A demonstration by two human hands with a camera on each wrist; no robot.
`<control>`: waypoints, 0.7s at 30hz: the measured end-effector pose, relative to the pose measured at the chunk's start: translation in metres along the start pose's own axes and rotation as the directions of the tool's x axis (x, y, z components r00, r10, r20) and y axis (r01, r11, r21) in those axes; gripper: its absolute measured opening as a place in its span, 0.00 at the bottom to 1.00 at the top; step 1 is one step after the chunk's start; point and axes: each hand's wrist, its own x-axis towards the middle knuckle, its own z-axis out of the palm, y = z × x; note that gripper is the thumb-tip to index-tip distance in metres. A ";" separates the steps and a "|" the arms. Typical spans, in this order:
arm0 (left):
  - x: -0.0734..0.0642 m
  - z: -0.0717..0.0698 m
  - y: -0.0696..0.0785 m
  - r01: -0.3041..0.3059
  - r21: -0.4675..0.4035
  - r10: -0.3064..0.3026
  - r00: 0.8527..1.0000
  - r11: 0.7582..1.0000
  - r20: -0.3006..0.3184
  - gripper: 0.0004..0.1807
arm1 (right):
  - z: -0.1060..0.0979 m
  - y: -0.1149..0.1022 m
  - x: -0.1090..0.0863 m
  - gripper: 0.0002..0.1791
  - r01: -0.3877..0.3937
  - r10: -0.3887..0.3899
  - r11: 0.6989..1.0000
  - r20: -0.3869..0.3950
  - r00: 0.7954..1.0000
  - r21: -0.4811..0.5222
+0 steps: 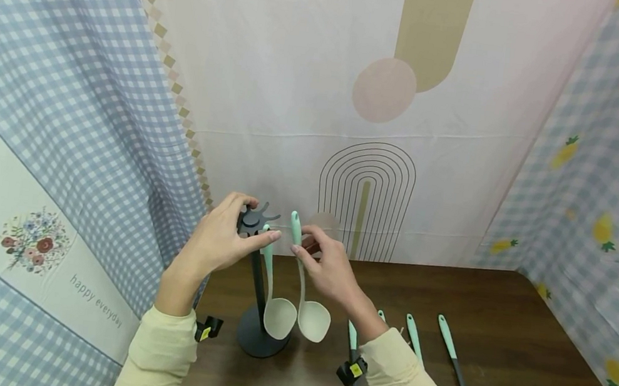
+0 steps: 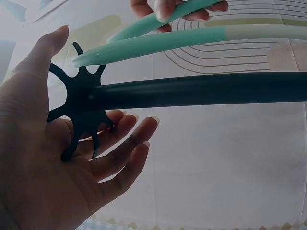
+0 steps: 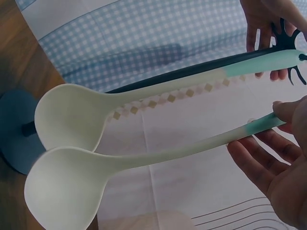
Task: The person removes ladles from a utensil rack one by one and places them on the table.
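A dark utensil stand (image 1: 256, 339) with a round base and a crown of hooks stands on the table. My left hand (image 1: 217, 237) cups the crown, fingers on one side and thumb on the other, as the left wrist view shows. One cream ladle (image 3: 72, 117) with a mint handle hangs from a hook, its bowl low by the pole. My right hand (image 1: 330, 267) pinches a second cream ladle (image 3: 67, 189) near the lower end of its mint handle. This ladle is upright beside the hanging one, its handle top close to the hooks.
On the brown table (image 1: 542, 349) to the right lie several utensils with mint handles (image 1: 446, 334) and dark shafts, partly hidden by my right forearm. A patterned cloth (image 1: 275, 89) hangs behind the table, with checked cloth (image 1: 90, 69) at the left.
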 end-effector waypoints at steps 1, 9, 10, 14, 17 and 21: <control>0.000 0.000 0.000 0.001 0.000 -0.001 1.000 1.000 0.000 0.46 | 0.000 0.002 -0.001 0.14 -0.006 0.006 1.000 -0.007 1.000 0.002; 0.000 0.000 0.000 0.000 -0.001 0.000 1.000 1.000 -0.004 0.46 | -0.002 0.013 -0.007 0.12 -0.069 0.070 0.997 -0.057 0.996 0.020; 0.000 0.000 0.000 0.000 -0.002 0.000 1.000 1.000 -0.006 0.46 | -0.002 0.015 -0.008 0.12 -0.076 0.077 0.997 -0.062 0.995 0.018; 0.000 0.001 0.000 -0.002 -0.002 0.002 1.000 1.000 -0.010 0.46 | -0.002 0.021 -0.011 0.12 -0.100 0.100 0.995 -0.085 0.991 -0.002; 0.000 0.001 0.000 -0.007 -0.001 0.007 1.000 1.000 -0.013 0.45 | -0.002 0.024 -0.013 0.12 -0.111 0.110 0.994 -0.099 0.989 -0.005; 0.000 0.001 -0.001 -0.010 -0.005 0.010 1.000 1.000 -0.018 0.45 | -0.001 0.027 -0.014 0.11 -0.117 0.115 0.993 -0.112 0.987 -0.011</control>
